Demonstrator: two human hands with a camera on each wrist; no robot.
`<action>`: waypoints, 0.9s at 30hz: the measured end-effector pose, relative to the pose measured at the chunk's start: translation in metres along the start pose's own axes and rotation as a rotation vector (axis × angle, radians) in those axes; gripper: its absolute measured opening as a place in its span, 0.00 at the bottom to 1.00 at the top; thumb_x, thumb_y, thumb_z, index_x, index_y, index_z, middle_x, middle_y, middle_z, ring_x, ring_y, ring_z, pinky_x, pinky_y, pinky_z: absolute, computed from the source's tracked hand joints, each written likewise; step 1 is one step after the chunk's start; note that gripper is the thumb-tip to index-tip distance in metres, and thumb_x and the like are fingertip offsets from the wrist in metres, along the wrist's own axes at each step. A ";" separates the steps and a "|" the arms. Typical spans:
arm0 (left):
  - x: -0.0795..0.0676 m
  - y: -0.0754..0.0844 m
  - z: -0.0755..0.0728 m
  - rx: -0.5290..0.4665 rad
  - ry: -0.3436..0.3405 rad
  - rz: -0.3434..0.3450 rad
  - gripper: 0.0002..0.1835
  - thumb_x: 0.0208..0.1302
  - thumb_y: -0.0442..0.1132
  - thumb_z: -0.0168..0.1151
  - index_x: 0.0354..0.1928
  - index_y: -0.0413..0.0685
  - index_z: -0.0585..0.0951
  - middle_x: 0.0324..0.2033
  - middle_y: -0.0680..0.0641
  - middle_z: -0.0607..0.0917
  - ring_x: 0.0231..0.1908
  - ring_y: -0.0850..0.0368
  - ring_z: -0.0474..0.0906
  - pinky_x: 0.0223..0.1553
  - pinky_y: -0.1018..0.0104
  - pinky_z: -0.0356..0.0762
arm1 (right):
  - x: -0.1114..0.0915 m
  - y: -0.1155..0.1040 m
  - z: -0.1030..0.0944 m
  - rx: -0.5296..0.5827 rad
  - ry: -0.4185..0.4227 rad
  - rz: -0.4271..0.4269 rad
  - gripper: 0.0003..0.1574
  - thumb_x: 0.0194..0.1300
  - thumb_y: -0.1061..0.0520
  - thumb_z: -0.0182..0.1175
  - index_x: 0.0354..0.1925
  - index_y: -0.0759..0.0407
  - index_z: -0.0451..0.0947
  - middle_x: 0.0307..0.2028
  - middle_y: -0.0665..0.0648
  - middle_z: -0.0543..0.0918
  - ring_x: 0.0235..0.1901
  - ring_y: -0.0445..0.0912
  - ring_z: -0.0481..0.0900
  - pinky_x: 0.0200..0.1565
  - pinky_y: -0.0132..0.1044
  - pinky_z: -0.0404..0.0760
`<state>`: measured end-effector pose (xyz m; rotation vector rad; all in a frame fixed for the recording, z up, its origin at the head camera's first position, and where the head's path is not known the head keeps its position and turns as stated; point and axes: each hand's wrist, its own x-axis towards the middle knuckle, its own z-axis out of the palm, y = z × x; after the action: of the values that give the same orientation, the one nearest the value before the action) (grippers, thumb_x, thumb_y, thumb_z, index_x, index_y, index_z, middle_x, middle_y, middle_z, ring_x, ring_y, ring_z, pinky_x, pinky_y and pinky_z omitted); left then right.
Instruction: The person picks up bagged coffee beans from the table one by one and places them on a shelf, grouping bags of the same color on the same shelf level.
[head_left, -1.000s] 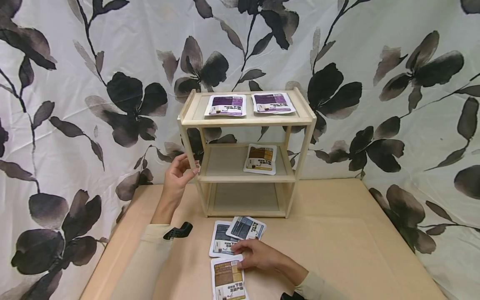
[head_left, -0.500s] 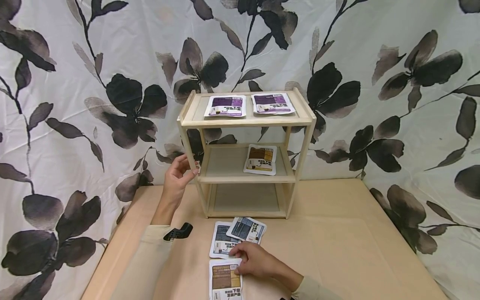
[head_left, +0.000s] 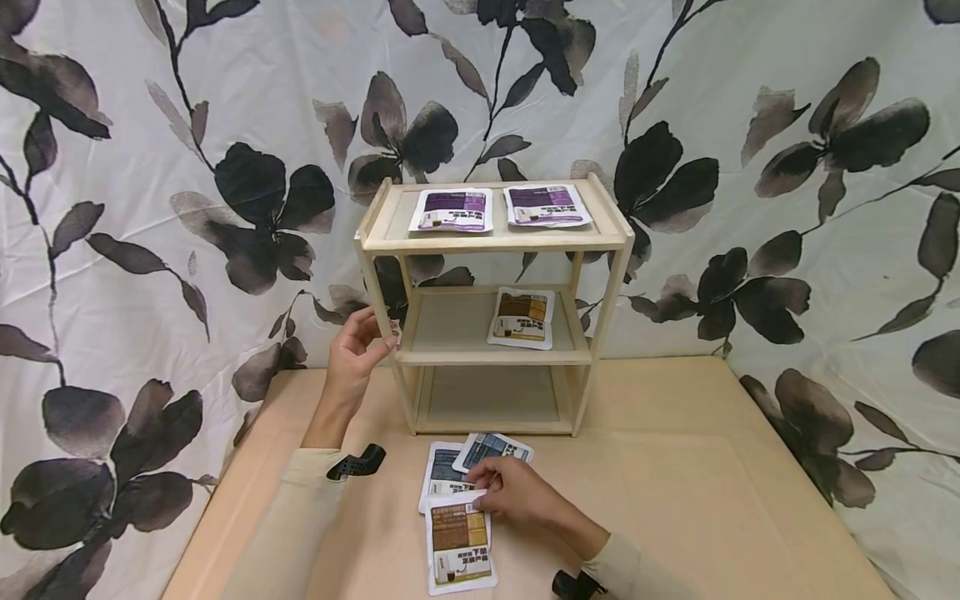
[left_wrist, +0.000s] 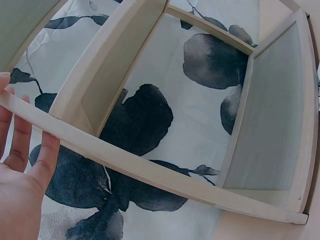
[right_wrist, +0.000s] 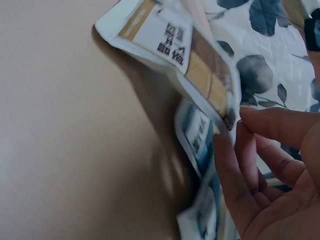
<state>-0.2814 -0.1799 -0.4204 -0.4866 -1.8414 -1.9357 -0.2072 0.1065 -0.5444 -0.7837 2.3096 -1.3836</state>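
Note:
In the head view my right hand (head_left: 513, 492) pinches a flat brown-and-white packet (head_left: 460, 542) by its upper right corner. The right wrist view has this packet (right_wrist: 200, 65) lifted off the table, between thumb and fingertips. Two blue-and-white packets lie just beyond: one blue packet (head_left: 442, 475) partly covered, the other blue packet (head_left: 487, 446) overlapping it and partly behind my fingers. My left hand (head_left: 352, 362) holds the left front post of a small wooden shelf (head_left: 495, 358). In the left wrist view its fingers (left_wrist: 20, 145) pass behind the post (left_wrist: 125, 162), the thumb in front.
On the shelf's top board lie two purple-and-white packets, a left purple packet (head_left: 452, 210) and a right purple packet (head_left: 546, 206). Another brown packet (head_left: 521, 318) lies at the right of the middle board. A floral cloth (head_left: 825, 250) hangs behind the table (head_left: 675, 467).
The brown packet, low on the table a second ago, is now raised in my right hand and has shifted slightly forward, overlapping the blue packet in view. My left hand stays on the post.

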 end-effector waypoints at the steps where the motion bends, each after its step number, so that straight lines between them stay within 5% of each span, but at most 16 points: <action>1: 0.000 0.000 0.000 0.001 0.000 0.001 0.27 0.63 0.23 0.65 0.64 0.32 0.72 0.51 0.30 0.78 0.49 0.52 0.76 0.53 0.62 0.73 | 0.000 -0.001 -0.001 -0.030 0.000 -0.012 0.19 0.54 0.68 0.72 0.47 0.65 0.83 0.36 0.60 0.82 0.26 0.37 0.73 0.28 0.27 0.73; 7: 0.000 0.000 0.000 -0.002 0.000 0.000 0.26 0.63 0.23 0.66 0.63 0.38 0.75 0.50 0.32 0.79 0.48 0.52 0.76 0.52 0.64 0.74 | -0.010 -0.007 0.008 -0.337 -0.037 -0.072 0.36 0.54 0.50 0.78 0.58 0.62 0.79 0.47 0.55 0.81 0.34 0.36 0.76 0.35 0.30 0.76; 13: 0.001 -0.001 0.000 0.003 -0.006 0.010 0.25 0.64 0.23 0.65 0.63 0.38 0.74 0.47 0.49 0.84 0.48 0.51 0.76 0.52 0.64 0.73 | -0.017 -0.009 0.022 -0.549 0.035 -0.030 0.47 0.48 0.42 0.79 0.64 0.52 0.76 0.53 0.48 0.76 0.44 0.37 0.75 0.37 0.33 0.76; 15: 0.000 -0.001 0.000 0.005 -0.004 0.007 0.25 0.64 0.24 0.65 0.63 0.38 0.74 0.47 0.51 0.84 0.49 0.51 0.76 0.52 0.63 0.73 | -0.017 -0.009 0.023 -0.559 0.052 -0.025 0.48 0.47 0.43 0.79 0.65 0.52 0.75 0.52 0.48 0.75 0.42 0.37 0.75 0.35 0.33 0.76; 21: 0.000 -0.002 0.000 -0.004 0.005 -0.002 0.26 0.63 0.24 0.66 0.62 0.45 0.77 0.49 0.38 0.82 0.48 0.51 0.77 0.51 0.64 0.74 | -0.018 -0.002 0.026 -0.517 0.084 -0.076 0.49 0.45 0.46 0.81 0.65 0.51 0.74 0.51 0.48 0.76 0.44 0.38 0.76 0.40 0.36 0.78; 27: 0.001 -0.001 0.001 -0.010 0.005 0.001 0.26 0.63 0.23 0.66 0.63 0.45 0.77 0.51 0.32 0.79 0.48 0.52 0.77 0.51 0.66 0.75 | -0.021 0.004 0.030 -0.298 0.092 -0.143 0.44 0.48 0.60 0.79 0.64 0.50 0.76 0.51 0.52 0.73 0.47 0.43 0.74 0.50 0.34 0.75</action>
<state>-0.2828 -0.1792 -0.4213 -0.4859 -1.8286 -1.9449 -0.1754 0.0996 -0.5622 -1.0088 2.6156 -1.1651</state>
